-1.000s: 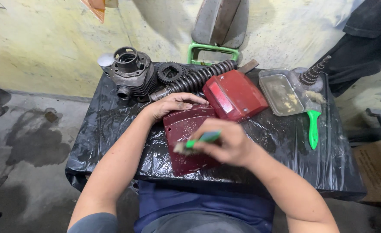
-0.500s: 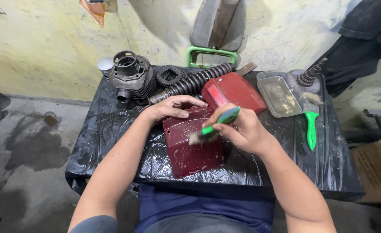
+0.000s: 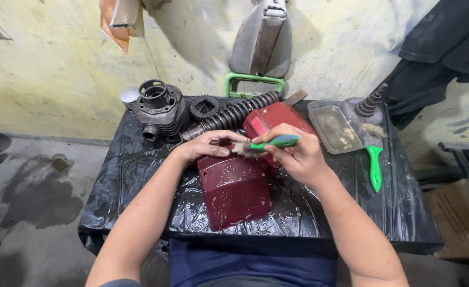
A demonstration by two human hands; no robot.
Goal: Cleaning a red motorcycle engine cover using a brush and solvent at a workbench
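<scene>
Soft even light; edges bowed, perhaps slightly blurred.

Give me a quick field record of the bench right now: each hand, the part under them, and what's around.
left hand: pressing on the dark red panel
right hand: gripping a green-handled brush, bristles at the panel's top edge
panel: flat on the black plastic sheet, speckled with suds
behind: engine cylinder, black spring, second red cover
right side: metal tray, second green brush
</scene>
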